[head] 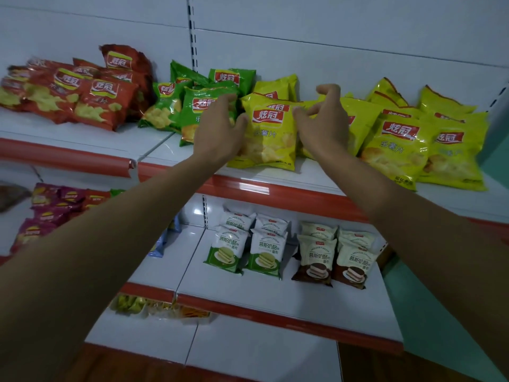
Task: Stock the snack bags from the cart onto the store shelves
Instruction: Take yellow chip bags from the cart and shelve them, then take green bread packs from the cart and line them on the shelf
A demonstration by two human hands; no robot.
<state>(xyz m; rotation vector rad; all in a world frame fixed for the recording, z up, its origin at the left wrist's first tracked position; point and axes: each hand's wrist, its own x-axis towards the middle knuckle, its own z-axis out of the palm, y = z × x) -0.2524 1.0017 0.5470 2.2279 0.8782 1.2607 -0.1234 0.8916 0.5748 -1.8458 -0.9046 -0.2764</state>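
Observation:
A yellow chip bag point(268, 133) leans upright at the front of the top shelf point(316, 179). My left hand point(217, 130) holds its left edge, thumb on the front and fingers curled behind. My right hand point(322, 119) is at the bag's right edge, fingers loosely spread and bent, thumb tip touching the bag without closing on it. Further yellow bags point(399, 144) stand to the right and behind. To the left lie green bags point(176, 106) and red bags point(77, 95). No cart is in view.
The shelf below holds small bread packs in green point(245, 249) and brown point(336, 257); purple and red bags point(55, 208) lie at its left. A lower shelf point(248, 351) has yellow packets point(154, 307) at its back. Red price rails edge each shelf.

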